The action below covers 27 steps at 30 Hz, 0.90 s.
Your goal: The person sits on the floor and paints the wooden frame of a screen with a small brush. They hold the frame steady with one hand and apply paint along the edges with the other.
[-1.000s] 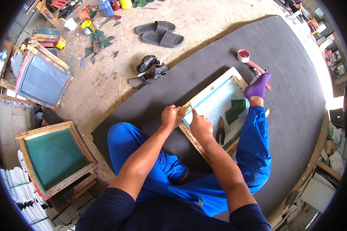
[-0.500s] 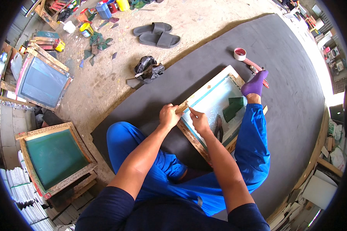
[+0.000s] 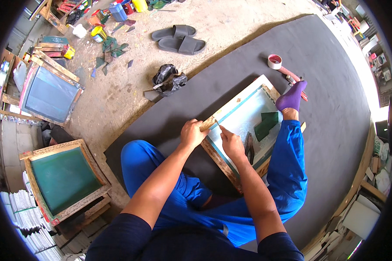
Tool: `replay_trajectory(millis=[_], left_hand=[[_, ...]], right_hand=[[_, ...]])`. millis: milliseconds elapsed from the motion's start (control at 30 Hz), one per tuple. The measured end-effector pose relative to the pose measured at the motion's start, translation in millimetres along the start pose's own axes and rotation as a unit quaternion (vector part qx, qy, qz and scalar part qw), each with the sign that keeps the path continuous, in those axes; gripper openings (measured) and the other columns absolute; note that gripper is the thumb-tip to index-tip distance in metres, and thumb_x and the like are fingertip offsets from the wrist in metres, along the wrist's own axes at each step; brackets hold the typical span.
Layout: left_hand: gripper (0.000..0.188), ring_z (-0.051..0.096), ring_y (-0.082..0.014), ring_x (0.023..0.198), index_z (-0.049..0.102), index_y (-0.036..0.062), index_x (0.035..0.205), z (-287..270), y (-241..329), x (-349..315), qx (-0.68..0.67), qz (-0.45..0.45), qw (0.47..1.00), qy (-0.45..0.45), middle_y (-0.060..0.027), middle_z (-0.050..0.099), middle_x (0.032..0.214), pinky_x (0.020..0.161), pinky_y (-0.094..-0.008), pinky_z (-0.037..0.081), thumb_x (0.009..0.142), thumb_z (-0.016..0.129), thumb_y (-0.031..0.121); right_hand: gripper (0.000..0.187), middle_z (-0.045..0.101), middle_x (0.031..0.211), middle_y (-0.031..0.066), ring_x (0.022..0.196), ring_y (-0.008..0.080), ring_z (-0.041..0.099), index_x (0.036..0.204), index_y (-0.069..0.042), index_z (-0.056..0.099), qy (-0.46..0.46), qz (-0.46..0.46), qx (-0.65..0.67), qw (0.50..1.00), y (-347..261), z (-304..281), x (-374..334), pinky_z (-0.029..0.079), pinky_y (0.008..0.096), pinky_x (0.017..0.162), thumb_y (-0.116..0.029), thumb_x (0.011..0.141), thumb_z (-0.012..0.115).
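- The frame [image 3: 220, 160] lies slantwise on the grey mat [image 3: 335, 108], before the person.
- Left hand [image 3: 193, 133] — clamped on the frame's left corner.
- Right hand [image 3: 233, 144] — curled round a slim tool [image 3: 218, 123] (too small to identify), tip near that corner.
- Within the frame: pliers [image 3: 249, 147], partly hidden, and a green scrap [image 3: 266, 125].
- A purple sock [image 3: 292, 97] beside it; tape [image 3: 274, 61] beyond.

Workshop: framed green screen [image 3: 66, 180], probably paint tubs [image 3: 98, 35].

Frame [image 3: 238, 99], tape [image 3: 274, 65] on grey surface [image 3: 324, 122]
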State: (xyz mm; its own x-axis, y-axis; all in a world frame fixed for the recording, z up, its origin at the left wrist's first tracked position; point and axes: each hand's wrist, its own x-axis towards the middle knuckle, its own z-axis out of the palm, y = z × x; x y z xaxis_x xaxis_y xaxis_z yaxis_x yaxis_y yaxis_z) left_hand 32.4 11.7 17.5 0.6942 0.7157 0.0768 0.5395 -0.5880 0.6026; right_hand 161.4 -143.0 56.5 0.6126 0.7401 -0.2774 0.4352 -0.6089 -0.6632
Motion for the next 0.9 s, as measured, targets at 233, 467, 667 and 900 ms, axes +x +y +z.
replay_trajectory(millis=[233, 467, 667, 900], left_hand=[[0.043, 0.071, -0.0336, 0.09, 0.08, 0.0025, 0.104, 2, -4, 4, 0.012, 0.003, 1.0, -0.019, -0.0131, 0.072, 0.09, 0.082, -0.0448, 0.056, 0.074, 0.089, 0.032], [0.04, 0.07, -0.0322, 0.091, 0.08, 0.0035, 0.1, -2, 6, 4, 0.025, -0.018, 0.999, -0.031, -0.0111, 0.07, 0.088, 0.085, -0.0446, 0.056, 0.075, 0.089, 0.033], [0.045, 0.071, -0.0337, 0.091, 0.08, 0.0026, 0.103, 7, -8, 3, 0.018, 0.006, 1.0, 0.004, -0.0128, 0.071, 0.089, 0.084, -0.0447, 0.056, 0.074, 0.089, 0.036], [0.049, 0.072, -0.0351, 0.094, 0.079, 0.0015, 0.107, -5, 8, 6, 0.012, -0.021, 0.999, -0.039, -0.0137, 0.074, 0.097, 0.085, -0.0459, 0.057, 0.075, 0.088, 0.038]], right_hand=[[0.039, 0.073, 0.105, 0.0284, 0.1, 0.0477, 0.071, 0.139, -0.011, 0.066, -0.05, 0.001, -0.056, 0.997, -30, -19, 5, 0.057, 0.0541, 0.089, -0.018, 0.102, 0.056], [0.041, 0.073, 0.108, 0.0284, 0.108, 0.0474, 0.07, 0.141, -0.009, 0.065, -0.048, 0.036, 0.072, 0.996, -13, -2, 18, 0.055, 0.0475, 0.096, -0.014, 0.101, 0.059], [0.049, 0.07, 0.078, 0.0127, 0.058, 0.0204, 0.064, 0.153, -0.012, 0.054, -0.147, 0.102, 0.229, 0.957, 19, -2, 23, 0.054, 0.0374, 0.06, -0.022, 0.105, 0.06], [0.04, 0.078, 0.108, 0.0208, 0.09, 0.0315, 0.077, 0.143, -0.009, 0.064, 0.029, -0.082, 0.14, 0.986, 50, 18, 19, 0.058, 0.0418, 0.08, -0.02, 0.105, 0.06]])
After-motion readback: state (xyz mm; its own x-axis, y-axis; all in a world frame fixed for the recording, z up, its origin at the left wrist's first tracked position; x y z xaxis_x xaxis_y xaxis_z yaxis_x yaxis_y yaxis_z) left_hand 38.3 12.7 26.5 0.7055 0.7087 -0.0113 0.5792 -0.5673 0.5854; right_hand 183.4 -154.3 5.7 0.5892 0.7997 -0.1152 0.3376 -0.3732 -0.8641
